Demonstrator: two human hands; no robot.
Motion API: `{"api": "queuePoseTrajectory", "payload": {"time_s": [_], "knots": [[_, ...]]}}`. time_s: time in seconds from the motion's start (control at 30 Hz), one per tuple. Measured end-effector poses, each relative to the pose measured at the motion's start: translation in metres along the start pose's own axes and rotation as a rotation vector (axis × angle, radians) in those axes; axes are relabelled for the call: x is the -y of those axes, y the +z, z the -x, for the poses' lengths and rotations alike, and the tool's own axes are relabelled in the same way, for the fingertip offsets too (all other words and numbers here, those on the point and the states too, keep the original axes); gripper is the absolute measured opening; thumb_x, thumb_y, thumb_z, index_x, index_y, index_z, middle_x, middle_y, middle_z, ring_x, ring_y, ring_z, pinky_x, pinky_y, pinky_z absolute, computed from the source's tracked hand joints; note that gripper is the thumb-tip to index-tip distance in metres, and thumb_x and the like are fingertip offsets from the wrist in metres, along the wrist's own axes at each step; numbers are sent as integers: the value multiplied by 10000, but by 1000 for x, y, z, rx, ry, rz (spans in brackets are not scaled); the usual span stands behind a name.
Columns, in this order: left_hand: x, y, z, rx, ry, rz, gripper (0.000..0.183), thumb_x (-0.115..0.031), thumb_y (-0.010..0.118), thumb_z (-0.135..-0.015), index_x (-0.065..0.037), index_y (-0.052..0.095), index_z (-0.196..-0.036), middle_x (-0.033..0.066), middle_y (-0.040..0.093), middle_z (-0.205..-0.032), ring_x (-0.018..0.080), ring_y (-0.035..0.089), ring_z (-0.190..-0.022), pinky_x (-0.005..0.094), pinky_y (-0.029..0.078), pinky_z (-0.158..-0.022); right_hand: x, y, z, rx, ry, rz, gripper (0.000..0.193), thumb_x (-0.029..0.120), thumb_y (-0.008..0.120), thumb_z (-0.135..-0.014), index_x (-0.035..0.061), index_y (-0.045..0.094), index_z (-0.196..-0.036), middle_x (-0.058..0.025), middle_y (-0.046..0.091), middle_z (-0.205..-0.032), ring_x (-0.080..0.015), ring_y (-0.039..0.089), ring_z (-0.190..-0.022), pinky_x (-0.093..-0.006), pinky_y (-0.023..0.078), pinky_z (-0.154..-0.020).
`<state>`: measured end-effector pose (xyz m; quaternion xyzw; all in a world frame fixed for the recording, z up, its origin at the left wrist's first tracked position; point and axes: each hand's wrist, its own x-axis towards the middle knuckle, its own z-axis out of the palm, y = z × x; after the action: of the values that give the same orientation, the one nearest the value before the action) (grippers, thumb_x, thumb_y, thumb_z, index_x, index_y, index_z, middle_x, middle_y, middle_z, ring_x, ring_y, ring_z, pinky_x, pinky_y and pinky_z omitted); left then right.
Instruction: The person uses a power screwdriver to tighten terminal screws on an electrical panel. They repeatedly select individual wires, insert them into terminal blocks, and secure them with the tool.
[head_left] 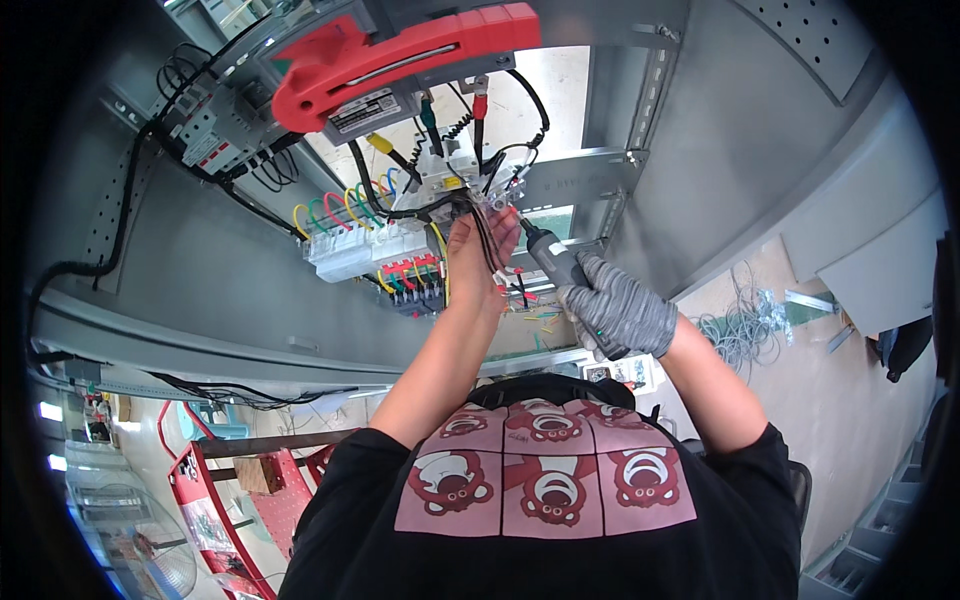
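Observation:
My gloved right hand [622, 308] is wrapped around a dark grey electric screwdriver [552, 255]. Its tip points up and left at the small terminal part [505, 190] beside my left fingers; whether it touches a screw cannot be made out. My bare left hand [478, 255] is closed around thin black wires [487, 238] just below that part, its fingertips partly hidden behind them. Above both hands is a grey switch with a large red handle [410, 60]. Thick black cables with yellow, green and red sleeves [480, 108] run down from it.
Left of my hand is a row of breakers [370, 250] with coloured wire loops. Another breaker [210, 140] sits further left. Grey cabinet walls [720, 150] surround the work. Coiled grey wire [745, 325] lies on the floor at right; a red cart [215, 500] stands lower left.

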<state>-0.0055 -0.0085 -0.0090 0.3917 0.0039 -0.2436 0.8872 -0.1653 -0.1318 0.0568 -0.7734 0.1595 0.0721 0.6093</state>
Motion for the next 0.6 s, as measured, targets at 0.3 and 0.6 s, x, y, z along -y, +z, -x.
{"api": "queuePoseTrajectory", "payload": {"time_s": [0.3,0.6], "knots": [[12,-3,15,22,-33,57,252,-184,513,-1014,-30,481,-1211,172,631,-1172,242,629,-1076,368,506,-974,-3,-9,2,40,-25,-91,417,251,602,-935,-3,469,-1238,-42,574,-773,-122,571,-538,-283,468,-457],[-9,-12,137,401,252,-567,291,35,505,-954,-3,512,-1242,137,568,-1272,224,552,-1189,355,399,-1042,-52,29,44,-180,-1,-650,476,230,703,-884,62,454,-1253,-44,582,-799,-127,590,-531,-261,484,-452]]}}
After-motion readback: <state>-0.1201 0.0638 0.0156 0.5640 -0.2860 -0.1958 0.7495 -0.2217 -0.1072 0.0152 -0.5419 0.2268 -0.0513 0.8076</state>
